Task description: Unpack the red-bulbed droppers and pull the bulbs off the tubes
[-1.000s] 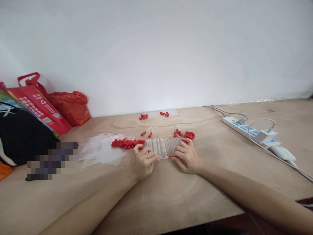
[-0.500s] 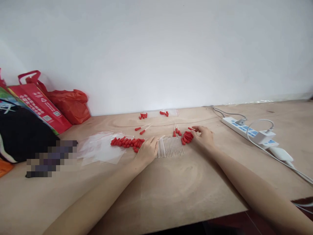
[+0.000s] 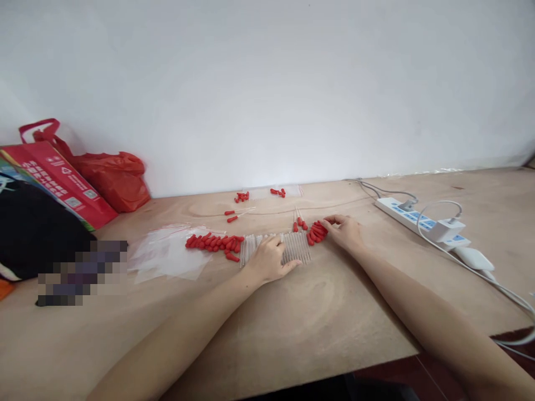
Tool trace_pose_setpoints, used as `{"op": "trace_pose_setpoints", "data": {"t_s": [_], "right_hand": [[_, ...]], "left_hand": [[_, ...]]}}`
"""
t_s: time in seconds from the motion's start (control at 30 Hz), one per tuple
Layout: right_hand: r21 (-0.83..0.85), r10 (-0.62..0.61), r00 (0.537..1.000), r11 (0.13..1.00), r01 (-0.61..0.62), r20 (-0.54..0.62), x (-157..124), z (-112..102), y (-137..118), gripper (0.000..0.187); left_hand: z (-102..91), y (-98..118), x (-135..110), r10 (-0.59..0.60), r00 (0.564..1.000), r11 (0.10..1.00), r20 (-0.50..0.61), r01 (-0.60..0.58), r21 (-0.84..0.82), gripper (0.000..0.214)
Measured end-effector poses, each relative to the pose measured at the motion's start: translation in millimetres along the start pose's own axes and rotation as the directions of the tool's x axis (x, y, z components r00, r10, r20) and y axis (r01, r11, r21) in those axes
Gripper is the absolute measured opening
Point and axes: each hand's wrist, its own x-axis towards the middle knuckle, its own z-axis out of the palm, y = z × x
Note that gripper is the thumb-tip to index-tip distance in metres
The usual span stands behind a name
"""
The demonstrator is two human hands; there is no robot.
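Note:
My left hand (image 3: 272, 259) lies over a row of thin clear tubes (image 3: 297, 248), fingers bent and thumb stretched apart to the right. Part of the row is hidden beneath it. At the right end of the row, my right hand (image 3: 346, 231) has thumb and forefinger closed at the edge of a small pile of red rubber bulbs (image 3: 316, 233), seemingly pinching one. A larger heap of red rubber bulbs (image 3: 213, 243) sits left of the tubes. Behind the row lie droppers with red bulbs, one group (image 3: 299, 224) near the right pile and two droppers (image 3: 231, 216) farther left.
Clear zip bags (image 3: 171, 253) spread out at left, near a blurred dark item (image 3: 83, 273). A bag with red-bulbed pieces (image 3: 278, 192) lies by the wall. Red bags (image 3: 112, 178) and a black bag (image 3: 37, 228) stand far left; a power strip (image 3: 405, 214) with cables is right.
My left hand has moved right, from the left end of the tubes onto their middle, and its thumb has spread. My right hand stays by the small pile. The two far-left droppers lie closer together.

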Motion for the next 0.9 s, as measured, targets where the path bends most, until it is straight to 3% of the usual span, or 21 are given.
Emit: {"op": "trace_pose_setpoints", "data": {"t_s": [0.1,0.17,0.23,0.27,0.4,0.5,0.67,0.9], "right_hand": [[-0.025,-0.054,0.999,0.998,0.054,0.0,-0.7,0.0,-1.2,0.028],[-0.059,-0.076,0.997,0.995,0.077,0.022,-2.0,-0.5,-3.3,0.028],[-0.082,-0.086,0.995,0.993,0.089,0.046,-3.4,-0.7,-5.4,0.028],[-0.086,-0.088,0.995,0.992,0.093,0.054,-4.0,-0.6,-6.3,0.028],[-0.073,-0.104,0.993,0.991,0.108,0.056,-3.7,0.6,-7.5,0.027],[-0.055,-0.118,0.991,0.991,0.121,0.062,-1.9,1.5,-6.3,0.026],[-0.022,-0.122,0.991,0.992,0.124,0.049,0.4,3.1,-3.6,0.029],[-0.02,-0.106,0.994,0.994,0.106,-0.001,1.3,4.7,-2.5,0.031]], "left_hand": [[-2.6,-10.1,6.2,-0.041,0.999,0.999,-0.02,0.041,-0.006,0.044],[-5.3,-32.1,16.4,-0.185,0.983,0.981,-0.01,0.185,0.063,0.037],[-7.7,-66.1,28.8,-0.412,0.911,0.894,0.022,0.399,0.206,0.032],[-8.2,-85.9,34.5,-0.468,0.883,0.861,0.021,0.451,0.235,0.031],[-3.3,-160.9,46.5,-0.568,0.817,0.805,0.1,0.527,0.275,0.033],[5.6,-195.4,47.1,-0.582,0.788,0.806,0.201,0.527,0.269,0.031],[12.9,-217.1,53.7,-0.579,0.779,0.812,0.238,0.525,0.256,0.03],[9.0,-220.9,64.2,-0.545,0.768,0.837,0.336,0.526,0.155,0.013]]}}
